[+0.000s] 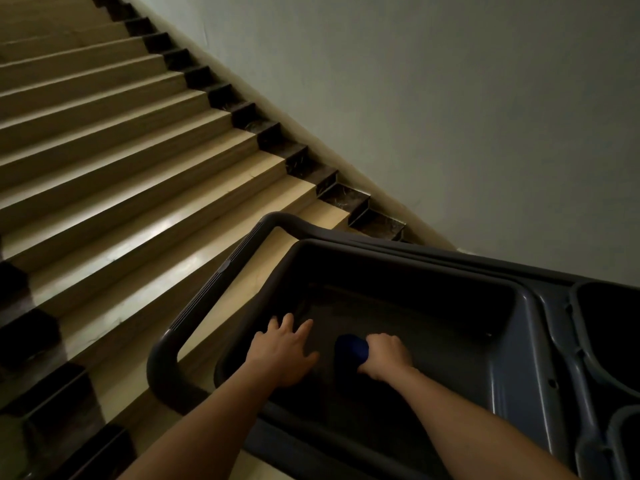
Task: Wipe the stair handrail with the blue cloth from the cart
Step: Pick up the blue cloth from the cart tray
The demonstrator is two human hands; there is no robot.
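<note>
A dark grey cart point(519, 327) stands at the foot of the stairs, with a deep tray on top. Inside the tray lies a blue cloth point(350, 347), bunched up, and my right hand point(386, 356) is closed around it. My left hand point(282, 351) hovers over the tray's left side, fingers spread, holding nothing. No handrail shows in this view.
The cart's push handle point(214, 282) curves around the tray's left side. Beige stairs point(121, 161) with dark skirting rise to the upper left. A plain pale wall point(450, 98) fills the upper right. Round bucket holes point(609, 334) sit at the cart's right.
</note>
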